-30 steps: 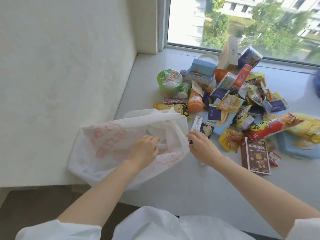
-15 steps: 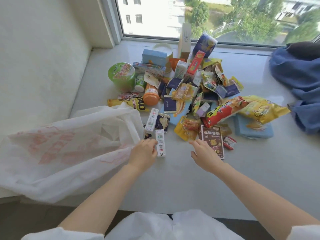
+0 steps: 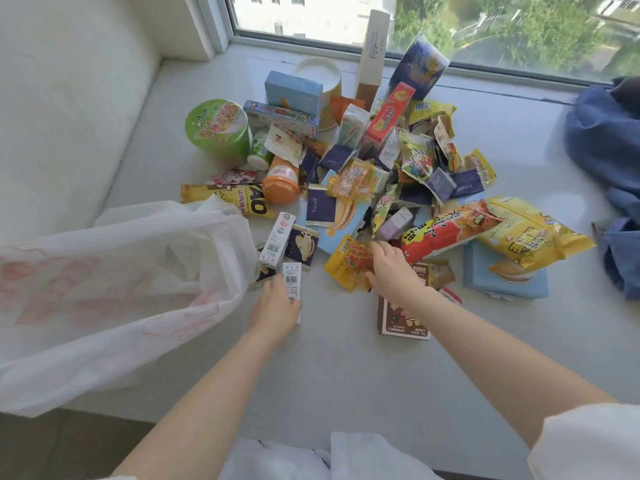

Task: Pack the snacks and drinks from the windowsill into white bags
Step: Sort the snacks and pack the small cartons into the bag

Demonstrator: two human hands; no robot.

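Observation:
A heap of snacks and drinks covers the grey windowsill (image 3: 346,358). The white bag (image 3: 121,289) with red print lies at the left, its mouth facing the heap and its body hanging over the sill's edge. My left hand (image 3: 275,303) grips the lower end of a small white carton (image 3: 291,277) that lies just right of the bag's mouth. A second white carton (image 3: 278,239) lies beyond it. My right hand (image 3: 391,271) pinches a yellow-orange snack packet (image 3: 346,265) at the near edge of the heap, above a brown packet (image 3: 401,323).
A green noodle cup (image 3: 218,133), an orange bottle (image 3: 281,181), a red bag (image 3: 446,230) and a yellow bag (image 3: 530,233) of crisps are in the heap. Blue cloth (image 3: 606,150) is bunched at the right. The window frame (image 3: 485,69) runs behind, and a white wall (image 3: 69,98) stands on the left.
My left hand let go of the bag's edge and moved right onto the small white carton. My right hand reached forward from the sill onto the yellow-orange packet. The view shifted right.

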